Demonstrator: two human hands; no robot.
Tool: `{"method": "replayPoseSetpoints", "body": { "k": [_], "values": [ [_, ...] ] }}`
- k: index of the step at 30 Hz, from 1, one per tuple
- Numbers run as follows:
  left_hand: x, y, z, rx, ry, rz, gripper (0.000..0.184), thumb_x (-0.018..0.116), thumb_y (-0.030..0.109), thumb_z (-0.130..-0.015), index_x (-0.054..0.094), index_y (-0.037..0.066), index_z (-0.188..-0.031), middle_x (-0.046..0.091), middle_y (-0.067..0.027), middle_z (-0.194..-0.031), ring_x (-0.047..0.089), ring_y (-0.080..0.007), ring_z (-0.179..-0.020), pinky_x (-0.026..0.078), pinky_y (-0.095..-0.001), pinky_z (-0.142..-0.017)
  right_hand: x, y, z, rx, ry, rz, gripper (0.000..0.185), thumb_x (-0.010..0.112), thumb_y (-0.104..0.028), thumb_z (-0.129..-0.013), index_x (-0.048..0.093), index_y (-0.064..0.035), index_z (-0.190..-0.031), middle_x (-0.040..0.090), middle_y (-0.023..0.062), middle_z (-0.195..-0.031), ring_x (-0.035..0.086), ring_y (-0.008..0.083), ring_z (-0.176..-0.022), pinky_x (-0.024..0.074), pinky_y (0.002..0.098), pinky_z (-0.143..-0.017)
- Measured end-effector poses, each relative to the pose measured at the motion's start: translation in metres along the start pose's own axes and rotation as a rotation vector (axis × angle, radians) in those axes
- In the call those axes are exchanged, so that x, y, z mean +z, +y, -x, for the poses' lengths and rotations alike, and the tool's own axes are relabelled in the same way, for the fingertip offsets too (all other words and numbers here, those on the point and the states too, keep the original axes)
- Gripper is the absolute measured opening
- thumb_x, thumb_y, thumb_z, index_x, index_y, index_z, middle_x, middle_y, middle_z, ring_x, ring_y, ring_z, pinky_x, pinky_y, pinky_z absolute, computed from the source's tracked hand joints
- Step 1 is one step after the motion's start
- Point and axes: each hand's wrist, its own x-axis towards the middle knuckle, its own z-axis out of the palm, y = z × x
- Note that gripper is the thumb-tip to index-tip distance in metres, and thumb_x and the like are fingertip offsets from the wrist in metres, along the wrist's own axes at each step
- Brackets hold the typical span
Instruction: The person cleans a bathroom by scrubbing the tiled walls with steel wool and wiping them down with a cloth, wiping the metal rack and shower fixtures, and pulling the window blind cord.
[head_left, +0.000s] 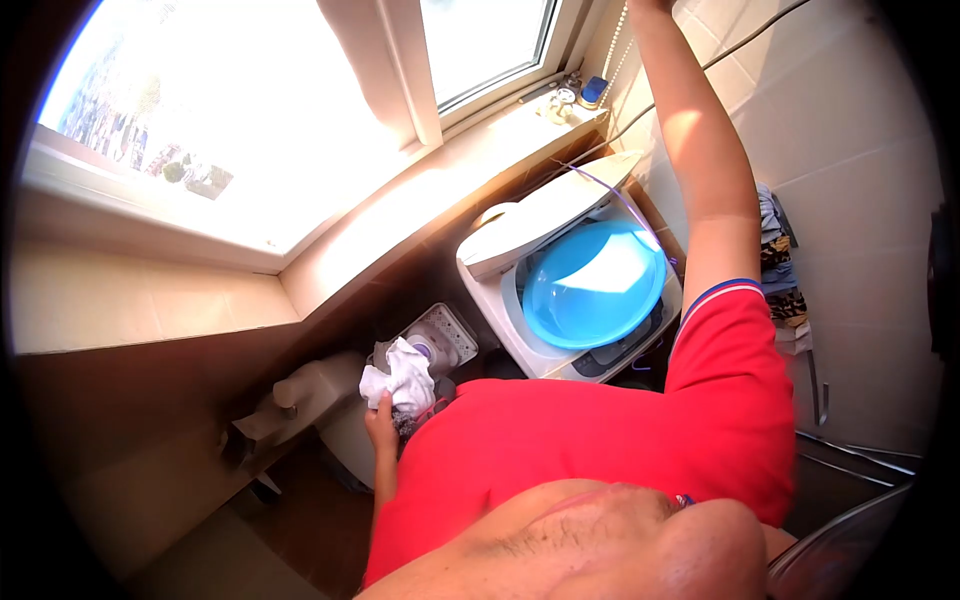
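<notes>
My left hand (pixel 381 424) grips a crumpled white cloth (pixel 404 378) low at the left, beside my red shirt. Behind the cloth is a white basket (pixel 462 335) with bottles in it. My right arm reaches up to the top edge of the view; only a bit of my right hand (pixel 652 5) shows there, near a beaded cord (pixel 615 40), and its fingers are out of sight. A blue basin (pixel 590 290) rests on a white top-loading washing machine (pixel 480 285) whose lid stands raised.
A bright window (pixel 250 100) and its sill (pixel 400 185) run along the left and top. Small items and a blue object (pixel 593 92) stand at the sill's right end. Folded cloths (pixel 778 255) hang by the tiled wall at the right. A cable crosses the wall.
</notes>
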Motion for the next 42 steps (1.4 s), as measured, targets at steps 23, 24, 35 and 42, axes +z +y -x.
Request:
{"method": "replayPoseSetpoints", "body": {
  "k": [23,24,35,42],
  "values": [
    [-0.03,-0.093,-0.054,0.104,0.014,0.158,0.042,0.07,0.029,-0.09,0.068,-0.01,-0.105,0.069,-0.0091,-0.099,0.063,-0.0162,-0.087,0.051,-0.0308,-0.076,-0.035,0.035,-0.1,-0.104,0.225,0.056,0.05,0.062,-0.02,-0.087,0.056,-0.0039,-0.135,0.058,0.0188,-0.132,0.056,0.0296,-0.123,0.0442,0.0384,-0.103],
    [-0.03,-0.093,-0.053,0.098,0.014,0.156,0.042,0.07,0.029,-0.09,0.068,-0.01,-0.105,0.069,-0.0093,-0.099,0.064,-0.0164,-0.087,0.051,-0.0309,-0.076,-0.035,0.034,-0.111,0.202,0.139,-0.12,0.068,0.066,-0.015,-0.083,0.042,0.0001,-0.144,0.056,0.0199,-0.136,0.055,0.0302,-0.125,0.0435,0.0385,-0.104],
    [-0.024,-0.101,-0.057,0.082,0.04,0.148,0.041,0.069,0.028,-0.091,0.068,-0.01,-0.106,0.07,-0.0105,-0.099,0.066,-0.0181,-0.087,0.053,-0.0311,-0.075,-0.001,0.026,-0.116,0.365,-0.14,-0.22,0.045,0.071,-0.016,-0.083,0.061,0.0059,-0.12,0.07,0.0161,-0.112,0.064,0.026,-0.107,0.0491,0.0377,-0.094],
    [-0.025,-0.109,-0.067,0.027,0.007,0.137,0.042,0.069,0.028,-0.091,0.068,-0.011,-0.105,0.07,-0.0115,-0.1,0.066,-0.019,-0.088,0.053,-0.0315,-0.075,-0.008,0.022,-0.123,0.095,0.287,0.335,0.043,0.07,-0.033,-0.083,0.067,0.0007,-0.11,0.072,0.0161,-0.103,0.068,0.031,-0.1,0.0521,0.0391,-0.088]
  ]
}}
